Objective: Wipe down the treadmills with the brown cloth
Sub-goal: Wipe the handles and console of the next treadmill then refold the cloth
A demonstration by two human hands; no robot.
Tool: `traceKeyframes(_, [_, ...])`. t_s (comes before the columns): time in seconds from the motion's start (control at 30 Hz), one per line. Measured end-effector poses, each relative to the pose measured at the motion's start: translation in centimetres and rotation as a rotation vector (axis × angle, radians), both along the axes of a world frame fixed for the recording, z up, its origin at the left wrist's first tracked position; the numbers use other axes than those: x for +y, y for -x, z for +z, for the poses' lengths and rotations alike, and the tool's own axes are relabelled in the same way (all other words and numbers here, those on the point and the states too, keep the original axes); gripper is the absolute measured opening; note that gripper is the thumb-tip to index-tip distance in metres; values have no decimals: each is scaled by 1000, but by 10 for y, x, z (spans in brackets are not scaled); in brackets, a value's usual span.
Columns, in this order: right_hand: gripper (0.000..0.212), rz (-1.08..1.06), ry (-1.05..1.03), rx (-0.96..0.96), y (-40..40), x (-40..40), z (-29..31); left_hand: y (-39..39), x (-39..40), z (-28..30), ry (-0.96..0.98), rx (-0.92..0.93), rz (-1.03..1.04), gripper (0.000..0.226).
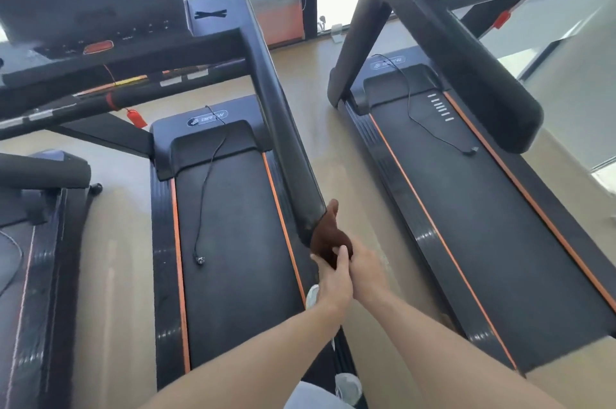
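Tan gym flooring (336,155) runs between two black treadmills. Both the left hand (333,278) and right hand (366,270) grip the brown cloth (328,235), bunched over the near end of the middle treadmill's handrail (283,128)

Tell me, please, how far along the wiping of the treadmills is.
Nothing shows as finished; no surface looks clearly wiped. In hand: both hands, left hand and right hand, hold the brown cloth at the end of the middle treadmill's handrail. Left, probably: its belt and the right treadmill.
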State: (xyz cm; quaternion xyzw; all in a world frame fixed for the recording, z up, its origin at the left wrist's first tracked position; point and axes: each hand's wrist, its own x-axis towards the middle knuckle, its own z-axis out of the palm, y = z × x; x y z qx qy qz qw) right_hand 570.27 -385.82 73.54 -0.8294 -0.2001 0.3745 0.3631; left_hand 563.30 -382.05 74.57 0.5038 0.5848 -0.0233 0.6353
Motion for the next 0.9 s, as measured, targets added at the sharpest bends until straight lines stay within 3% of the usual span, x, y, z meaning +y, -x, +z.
traceKeyframes(0.13, [23, -95, 150, 37, -25, -42, -10, -22, -22, -10, 261, 28, -16, 49])
traceKeyframes(0.27, [3, -253, 195, -6, -66, -66, -6, -56, -20, -33, 321, 65, -184, 54])
traceKeyframes(0.47, [13, -453, -45, -139, -125, -38, 39, -136, 29, 9, 314, -99, -183, 27])
traceKeyframes(0.57, [15, -579, -171, -143, -147, -19, 74, -168, 47, 22, 481, -258, -118, 44])
traceKeyframes(0.67, [17, -686, -272, -172, -170, -8, 100, -195, 57, 35, 575, -331, -173, 46])
traceKeyframes(0.77, [18, -753, -262, -316, -194, -4, 110, -229, 60, 51, 413, -424, -157, 37])
traceKeyframes(0.9, [18, -914, -286, -522, -218, 1, 118, -269, 52, 83, -146, -512, -98, 18])
